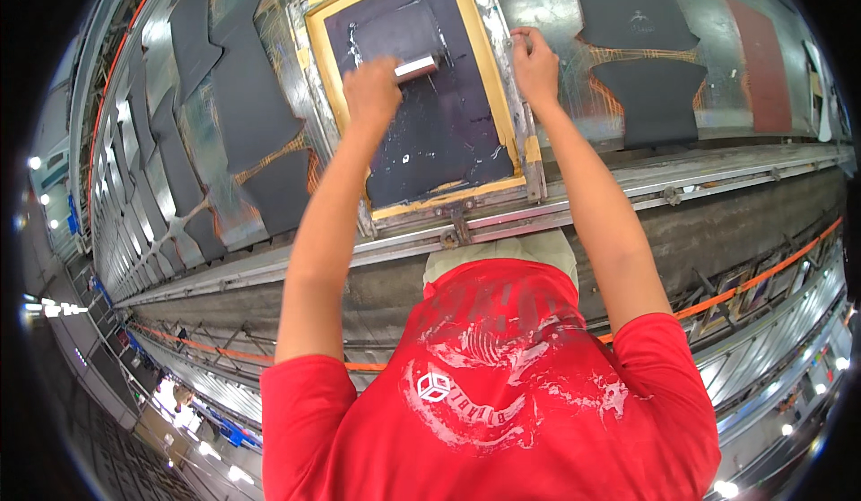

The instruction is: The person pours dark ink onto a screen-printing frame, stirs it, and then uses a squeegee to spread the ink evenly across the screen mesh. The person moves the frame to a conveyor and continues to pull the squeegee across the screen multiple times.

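Note:
A printing screen frame (524, 115) with a yellow taped border and dark mesh (439, 151) lies on the long table before me. My left hand (371, 95) is closed around a squeegee (418, 68), which rests across the mesh. Part of the squeegee's handle is hidden by my fingers. At the frame's right edge, my right hand (536, 63) has its fingers curled around the rim. White smears and specks mark the mesh near the squeegee and lower down.
Dark cut fabric pieces (256, 70) lie along the table to the left. More dark pieces (647, 97), one with a small white print, and a reddish-brown strip (760, 66) lie to the right. A metal rail (664, 187) runs along the near table edge.

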A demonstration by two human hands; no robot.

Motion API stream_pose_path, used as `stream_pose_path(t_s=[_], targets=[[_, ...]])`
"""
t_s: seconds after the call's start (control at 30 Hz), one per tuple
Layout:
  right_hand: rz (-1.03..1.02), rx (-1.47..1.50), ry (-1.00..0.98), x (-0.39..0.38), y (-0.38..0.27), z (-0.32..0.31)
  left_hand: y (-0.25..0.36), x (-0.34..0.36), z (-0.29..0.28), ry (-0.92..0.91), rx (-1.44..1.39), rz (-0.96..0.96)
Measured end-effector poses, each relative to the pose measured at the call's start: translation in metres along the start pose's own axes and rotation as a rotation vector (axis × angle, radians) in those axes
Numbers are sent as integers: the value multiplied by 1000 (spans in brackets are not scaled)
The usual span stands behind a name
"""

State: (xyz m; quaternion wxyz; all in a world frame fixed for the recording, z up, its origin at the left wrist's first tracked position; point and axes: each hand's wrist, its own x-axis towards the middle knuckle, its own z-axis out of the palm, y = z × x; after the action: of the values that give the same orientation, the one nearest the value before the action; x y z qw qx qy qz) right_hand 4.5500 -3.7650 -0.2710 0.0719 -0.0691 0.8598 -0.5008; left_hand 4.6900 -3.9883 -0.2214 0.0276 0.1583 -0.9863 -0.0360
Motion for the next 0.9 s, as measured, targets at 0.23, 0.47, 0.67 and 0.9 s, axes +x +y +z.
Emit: stream_pose_path(t_s=[0.23, 0.47, 0.67, 0.9], targets=[[17, 0, -28, 2, -3, -4, 59, -179, 3, 34, -88, 37], [-8, -8, -12, 2, 2, -1, 27, -100, 5, 197, -178, -37], [36, -46, -39, 1, -2, -2, -51, 60, 14, 136, -99, -16], [85, -17, -54, 0, -7, -4, -61, 133, 4, -55, 53, -8]])
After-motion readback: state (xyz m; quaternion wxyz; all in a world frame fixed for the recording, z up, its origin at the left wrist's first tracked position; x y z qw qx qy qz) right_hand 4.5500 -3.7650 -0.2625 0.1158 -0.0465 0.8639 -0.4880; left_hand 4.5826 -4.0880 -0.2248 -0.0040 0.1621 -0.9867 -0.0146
